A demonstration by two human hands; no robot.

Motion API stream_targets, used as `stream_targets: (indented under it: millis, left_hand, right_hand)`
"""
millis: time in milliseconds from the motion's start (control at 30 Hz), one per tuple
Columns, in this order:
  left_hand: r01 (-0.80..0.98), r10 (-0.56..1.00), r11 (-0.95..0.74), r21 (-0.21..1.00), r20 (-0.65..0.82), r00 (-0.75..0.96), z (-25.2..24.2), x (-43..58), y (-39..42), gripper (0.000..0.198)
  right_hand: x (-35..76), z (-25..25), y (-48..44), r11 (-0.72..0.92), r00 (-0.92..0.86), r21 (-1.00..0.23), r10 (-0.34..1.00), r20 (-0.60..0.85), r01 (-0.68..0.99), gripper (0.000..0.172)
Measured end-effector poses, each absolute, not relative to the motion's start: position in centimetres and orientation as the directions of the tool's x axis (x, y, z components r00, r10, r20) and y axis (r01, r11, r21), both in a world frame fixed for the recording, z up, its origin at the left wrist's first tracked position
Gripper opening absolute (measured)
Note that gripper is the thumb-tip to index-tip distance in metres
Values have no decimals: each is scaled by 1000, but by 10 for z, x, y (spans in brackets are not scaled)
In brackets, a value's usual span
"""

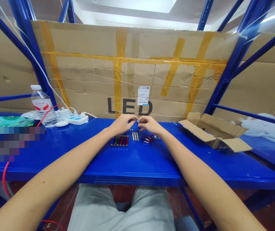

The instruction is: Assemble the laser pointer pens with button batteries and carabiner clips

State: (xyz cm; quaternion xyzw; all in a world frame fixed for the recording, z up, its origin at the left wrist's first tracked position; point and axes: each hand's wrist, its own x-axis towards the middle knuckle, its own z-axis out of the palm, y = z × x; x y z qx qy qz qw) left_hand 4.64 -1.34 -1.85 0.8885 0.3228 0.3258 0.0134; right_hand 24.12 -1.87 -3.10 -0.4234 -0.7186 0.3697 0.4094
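The small blue-and-silver piece (138, 122) sits at 12 o'clock, pinched in your right hand (149, 124); whether your left hand (124, 124) also grips it, I cannot tell. Round silver discs (133, 136) lie at its 6 o'clock.

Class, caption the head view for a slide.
Left hand and right hand meet at a small silvery piece near shiny coloured cylinders on a blue table.

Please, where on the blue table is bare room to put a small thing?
The blue table looks bare between both forearms, nearer than the coloured tubes, and between the right forearm and open carton. Crowded: beside the tubes, with silver pieces and colourful pieces; and the left end, around bottle and power strip.
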Motion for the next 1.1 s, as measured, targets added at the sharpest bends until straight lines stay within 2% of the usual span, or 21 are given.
stream_targets:
  millis: [133,200,267,333,433,633,767,1000,1100]
  left_hand:
    - [661,680,-711,241,474,559,-27,37,4,25]
    - [704,737,-663,256,388,553,-31,32,15,25]
    - [725,788,-614,313,289,543,-34,30,24,23]
    - [738,812,-582,341,189,552,-36,31,31,20]
    - [754,820,-565,336,121,560,-38,35,38,18]
    - [765,820,-568,303,130,557,-39,43,41,20]
    - [779,820,-571,258,136,556,-38,47,39,13]
    - [819,872,-487,303,108,478,-36,51,30,3]
    - [816,862,-506,278,140,487,-36,48,26,3]
  right_hand:
    - [248,-35,-13,521,-335,-632,853,400,573,14]
    - [250,-36,-14,559,-371,-528,826,424,639,16]
    - [251,-36,-15,588,-412,-482,805,426,650,19]
    - [251,-36,-16,609,-443,-468,791,422,641,21]
    - [250,-34,-17,603,-450,-455,796,406,655,22]
    - [250,-32,-19,554,-425,-446,830,360,703,23]
    - [249,-30,-22,533,-412,-427,843,346,731,22]
    - [250,-32,-21,523,-404,-427,848,342,737,23]
    - [251,-34,-19,508,-396,-426,858,327,749,23]
